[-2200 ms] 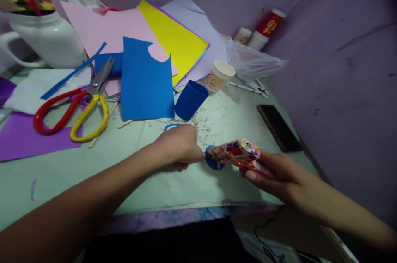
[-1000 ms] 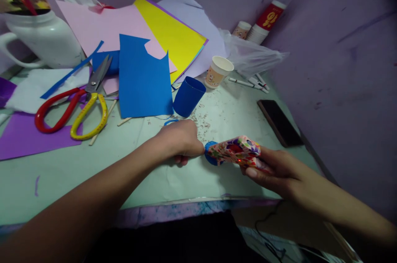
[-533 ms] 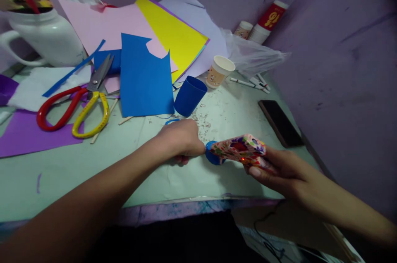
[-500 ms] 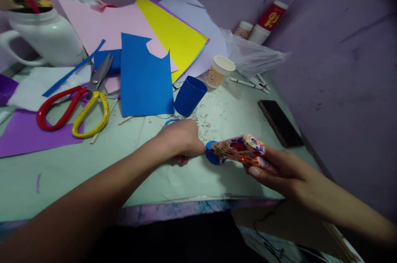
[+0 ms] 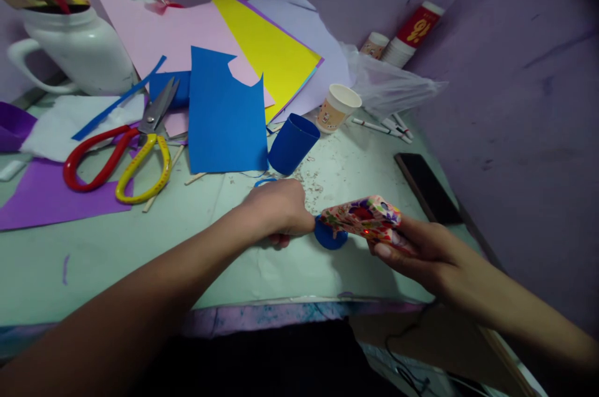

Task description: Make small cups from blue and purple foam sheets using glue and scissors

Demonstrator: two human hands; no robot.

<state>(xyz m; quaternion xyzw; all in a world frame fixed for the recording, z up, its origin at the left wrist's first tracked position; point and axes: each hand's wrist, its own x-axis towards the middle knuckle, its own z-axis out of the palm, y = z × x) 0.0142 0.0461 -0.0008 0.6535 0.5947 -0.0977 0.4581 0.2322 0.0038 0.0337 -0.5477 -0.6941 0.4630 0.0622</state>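
Purple walls (image 5: 524, 147) with some dark marks meet behind a pale green tabletop (image 5: 224, 284). Near its front edge is a small round disc of blue material (image 5: 334, 241). The left hand (image 5: 283, 206) has its fingers curled, and a fingertip meets the left edge of this disc; whether it pinches the disc or only presses it, I cannot tell. The right hand (image 5: 421, 253) is closed around a gun-shaped tool with a colourful flower pattern and a small red light (image 5: 358, 216). The front end of the tool is over the disc, but I cannot tell if they touch. Behind the left hand, an open dark blue cylinder (image 5: 292, 146) leans to the right, beside a beige-and-white paper cup (image 5: 332, 115). A black phone (image 5: 427, 188) lies at the right. Farther left are a notched blue sheet (image 5: 227, 122) and red-and-yellow-handled scissors (image 5: 150, 119).
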